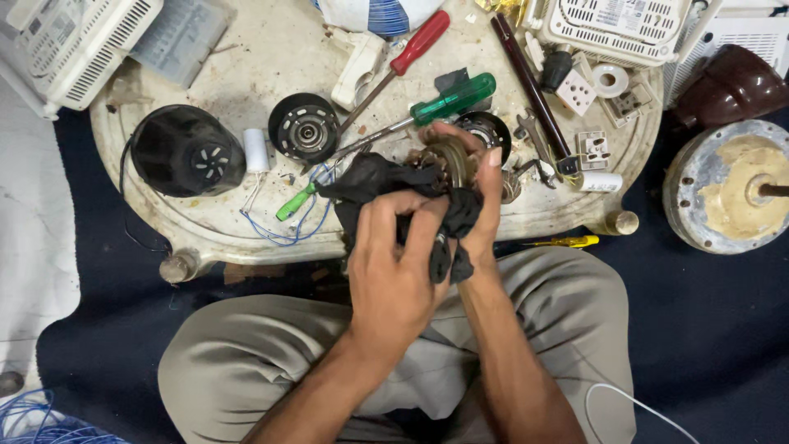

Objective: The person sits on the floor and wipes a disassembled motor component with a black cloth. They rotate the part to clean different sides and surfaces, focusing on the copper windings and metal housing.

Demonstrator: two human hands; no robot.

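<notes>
1. My left hand (393, 267) is closed on one black rag (386, 187), fingers curled over the cloth and pressing it against the part in my other hand; the rag bunches above my lap, at the near edge of the worktop.
2. My right hand (481, 201) grips one round motor part (448, 160) showing coppery windings, fingers wrapped over its top and thumb side hidden by the cloth; the part sits between both hands, partly wrapped in the rag.
3. One pale, stained oval tray (246, 74) serves as the worktop; it rests on a dark blue floor covering (715, 329) just beyond my knees.
4. Two large screwdrivers lie on the tray beyond my hands: one red-handled screwdriver (419, 43) and one green-handled screwdriver (454, 99), shafts pointing down-left and nearly parallel; one small green-handled tool (294, 204) lies beside loose blue wires (288, 234).
5. One black cylindrical motor housing (185, 152) stands at the tray's left; one white capacitor (257, 150) lies just beside it; one black round end cap with a central bearing (304, 127) lies to the right of that.
6. One yellow tester screwdriver (567, 242) lies on the floor covering, near my right knee.
7. One large grey motor disc (731, 189) with a shaft sits off the tray at right; one dark brown domed cover (731, 82) lies behind it.
8. Two white slotted plastic casings (82, 41) occupy the far corners; the second (616, 25) is at top right.
</notes>
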